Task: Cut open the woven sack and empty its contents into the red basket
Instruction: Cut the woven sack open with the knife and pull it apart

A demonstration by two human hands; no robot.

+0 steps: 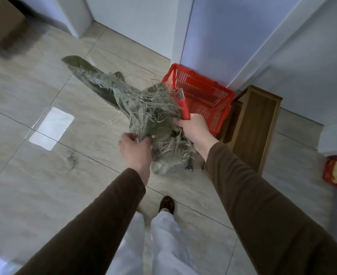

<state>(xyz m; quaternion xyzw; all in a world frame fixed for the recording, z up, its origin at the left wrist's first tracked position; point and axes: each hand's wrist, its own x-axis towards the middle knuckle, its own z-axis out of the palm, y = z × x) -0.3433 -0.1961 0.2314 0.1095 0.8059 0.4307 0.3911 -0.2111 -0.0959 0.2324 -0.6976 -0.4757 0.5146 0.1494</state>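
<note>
The left hand grips the frayed woven sack low down; the right hand clutches its edge together with a red knife. The sack's long axis runs up-left, away from the red basket, which sits just beyond the right hand.

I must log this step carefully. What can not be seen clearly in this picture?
- Head view: inside of the sack, hidden by its own frayed cloth.
- Knife blade edge: too small to tell whether it is extended.
- Left hand fingers: blurred by motion.
- Basket near corner: hidden by the sack and the right hand.
- Cardboard box: cut off by the picture edge.
</note>
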